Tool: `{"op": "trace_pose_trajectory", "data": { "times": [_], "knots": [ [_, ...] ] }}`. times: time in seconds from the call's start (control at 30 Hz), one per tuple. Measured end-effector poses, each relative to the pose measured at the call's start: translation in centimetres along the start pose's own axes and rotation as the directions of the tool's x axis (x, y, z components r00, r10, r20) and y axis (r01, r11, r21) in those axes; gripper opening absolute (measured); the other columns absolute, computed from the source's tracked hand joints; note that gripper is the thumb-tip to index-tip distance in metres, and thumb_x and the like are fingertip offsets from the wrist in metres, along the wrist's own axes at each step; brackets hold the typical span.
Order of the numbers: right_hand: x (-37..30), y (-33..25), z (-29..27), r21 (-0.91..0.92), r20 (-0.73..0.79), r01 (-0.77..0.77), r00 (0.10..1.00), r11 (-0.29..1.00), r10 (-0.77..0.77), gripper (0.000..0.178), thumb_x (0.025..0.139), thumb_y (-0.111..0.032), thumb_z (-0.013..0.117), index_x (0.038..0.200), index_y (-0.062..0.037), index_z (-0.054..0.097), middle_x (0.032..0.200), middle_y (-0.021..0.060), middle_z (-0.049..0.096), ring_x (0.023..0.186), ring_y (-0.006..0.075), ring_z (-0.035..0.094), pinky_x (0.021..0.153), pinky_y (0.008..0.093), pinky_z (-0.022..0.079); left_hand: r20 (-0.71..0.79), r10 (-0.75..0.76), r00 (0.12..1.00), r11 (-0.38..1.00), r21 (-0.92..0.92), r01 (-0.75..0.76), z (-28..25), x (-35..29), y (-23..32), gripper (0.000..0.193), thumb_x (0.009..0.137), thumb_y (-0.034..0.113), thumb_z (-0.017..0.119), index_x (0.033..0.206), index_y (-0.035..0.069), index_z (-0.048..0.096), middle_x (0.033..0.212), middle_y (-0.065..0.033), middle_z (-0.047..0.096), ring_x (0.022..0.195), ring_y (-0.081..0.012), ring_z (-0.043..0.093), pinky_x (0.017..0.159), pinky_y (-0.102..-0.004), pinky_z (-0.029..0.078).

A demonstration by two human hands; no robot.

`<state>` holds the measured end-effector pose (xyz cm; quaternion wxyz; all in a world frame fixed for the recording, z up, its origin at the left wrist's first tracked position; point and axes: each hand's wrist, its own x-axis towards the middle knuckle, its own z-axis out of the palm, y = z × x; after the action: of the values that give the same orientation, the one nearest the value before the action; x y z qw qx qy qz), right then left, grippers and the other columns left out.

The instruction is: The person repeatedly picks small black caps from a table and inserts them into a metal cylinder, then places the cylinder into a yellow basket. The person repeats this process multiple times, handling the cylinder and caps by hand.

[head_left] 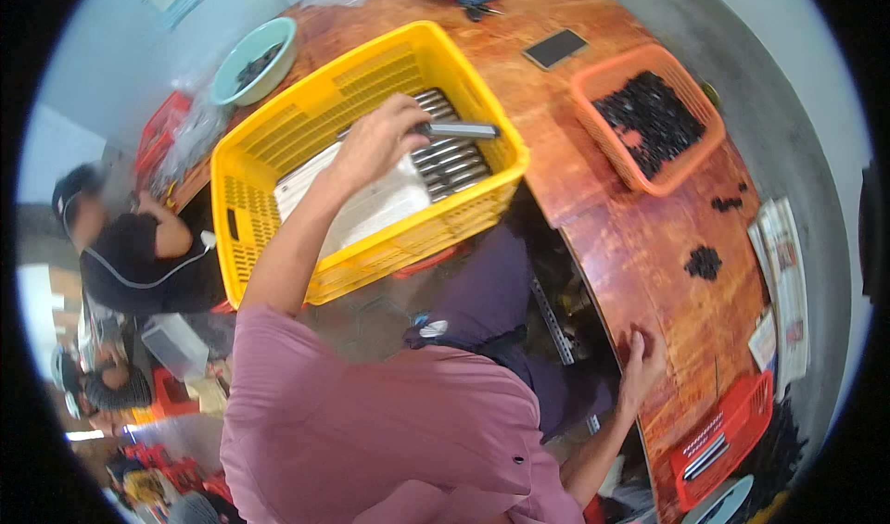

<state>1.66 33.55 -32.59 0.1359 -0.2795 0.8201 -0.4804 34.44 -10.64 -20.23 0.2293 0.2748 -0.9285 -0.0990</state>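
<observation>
A metal bar (464,130) is being gripped at its left end by the left hand (380,142), with fingers closed around it, and is being held over the yellow crate (417,241), above a row of bars (451,167) beside a white sheet (385,204). The right hand (644,365) is being rested, half open, at the edge of the table (640,237); nothing is being seen in its grip. A placing or picking step is apparently being carried out; which of the two cannot be told. If placing is being done, lining up with the row and a gentle lowering are probably being called for. One bar is being held; roughly eight are being shown in the row, others perhaps being hidden. At least two more are being held in a red basket (732,441). One orange basket (607,139) is being filled by black pieces (663,116), too many for counting, and one phone (555,49) is being left nearby.
</observation>
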Motion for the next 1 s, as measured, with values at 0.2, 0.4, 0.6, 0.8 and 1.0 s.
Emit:
{"op": "trace_pose_trajectory", "data": {
  "times": [0.2, 0.4, 0.6, 0.8, 1.0],
  "knots": [
    [0.7, -1.2, 1.1, -0.215, -0.114, 0.0, 0.993, 0.977, -0.025, 0.02, 0.101, -0.009, 0.06, 0.111, 0.0073, 0.067, 0.106, 0.0151, 0.07, 0.101, 0.0235, 0.065, 0.089, 0.0352, 0.055, -0.113, -0.475, 0.873, 0.85, 0.198, 0.488, 0.3, -7.3, -18.2, 0.029, 0.087, 0.016, 0.075, 0.112, 0.002, 0.072, 0.112, -0.0211, 0.065, 0.108, -0.0391, 0.062, 0.092, -0.0461, 0.05],
    [1.6, 1.2, 2.1, -0.238, -0.186, 0.047, 0.978, 0.97, -0.093, 0.02, 0.102, -0.013, 0.061, 0.109, 0.0048, 0.068, 0.106, 0.0123, 0.069, 0.1, 0.0225, 0.064, 0.094, 0.0341, 0.051, 0.034, -0.668, 0.744, 0.709, 0.332, 0.622, 5.5, -13.1, -26.4, 0.031, 0.085, 0.016, 0.076, 0.113, 0.002, 0.073, 0.115, -0.0226, 0.066, 0.111, -0.0397, 0.063, 0.097, -0.0459, 0.051],
    [1.9, 1.7, 2.0, -0.249, -0.208, 0.003, 0.976, 0.969, -0.056, 0.02, 0.102, -0.014, 0.062, 0.108, 0.0046, 0.068, 0.103, 0.0112, 0.069, 0.098, 0.0208, 0.064, 0.093, 0.0334, 0.051, 0.059, -0.703, 0.709, 0.692, 0.287, 0.662, 10.6, -10.6, -25.4, 0.034, 0.086, 0.013, 0.075, 0.116, 0.0, 0.071, 0.119, -0.0204, 0.063, 0.113, -0.0372, 0.063, 0.098, -0.0458, 0.052],
    [1.9, 1.8, 2.5, -0.25, -0.254, 0.011, 0.964, 0.968, -0.076, 0.018, 0.1, -0.011, 0.064, 0.105, 0.0054, 0.069, 0.098, 0.0133, 0.069, 0.093, 0.0246, 0.063, 0.087, 0.0363, 0.052, -0.063, -0.674, 0.736, 0.701, 0.259, 0.664, 14.1, -9.7, -26.0, 0.035, 0.085, 0.012, 0.077, 0.115, 0.001, 0.064, 0.116, -0.0186, 0.061, 0.113, -0.0367, 0.061, 0.093, -0.0471, 0.055],
    [2.1, 1.2, 2.4, -0.285, -0.244, -0.012, 0.968, 0.958, -0.06, 0.019, 0.099, -0.011, 0.065, 0.106, 0.0056, 0.068, 0.099, 0.0126, 0.069, 0.093, 0.0237, 0.063, 0.086, 0.0358, 0.051, -0.133, -0.68, 0.721, 0.673, 0.275, 0.686, 14.7, -9.3, -26.5, 0.037, 0.084, 0.011, 0.078, 0.117, 0.003, 0.063, 0.121, -0.0145, 0.057, 0.118, -0.0345, 0.057, 0.093, -0.0459, 0.056]
  ]
}}
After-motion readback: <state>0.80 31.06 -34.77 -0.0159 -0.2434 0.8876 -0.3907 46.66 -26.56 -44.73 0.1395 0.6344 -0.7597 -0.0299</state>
